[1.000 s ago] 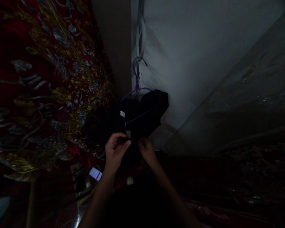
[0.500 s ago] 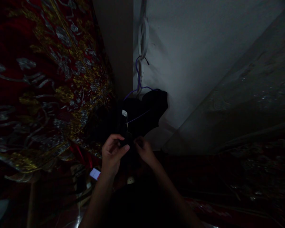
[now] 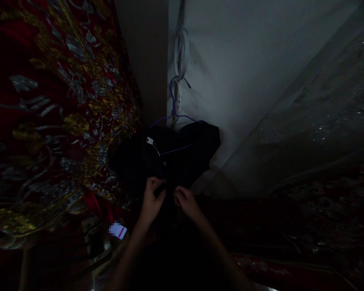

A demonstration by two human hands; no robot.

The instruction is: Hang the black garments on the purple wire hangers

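Note:
A black garment (image 3: 197, 149) hangs on a thin purple hanger (image 3: 174, 106), which is hooked into a chain of white rings (image 3: 181, 56) against the wall. A small white tag (image 3: 150, 140) dangles at the garment's neck opening. My left hand (image 3: 153, 198) pinches the garment's dark front edge between thumb and fingers. Just to its right, my right hand (image 3: 185, 198) has its fingers curled together at the opposite front edge. The dark cloth there hides exactly what the right fingertips grip.
Red cloth with gold and silver embroidery (image 3: 75, 125) fills the left side. A pale wall (image 3: 239, 52) rises behind the hanger, and a sheer, sparkling cloth (image 3: 309, 117) slopes down at the right. Below left lies a lit phone-like screen (image 3: 118, 230). The scene is very dark.
My left hand has gone from loosely open fingers to pinching the garment's edge. Both hands have shifted slightly right. The garment's front spreads wider, and the tag has swung left.

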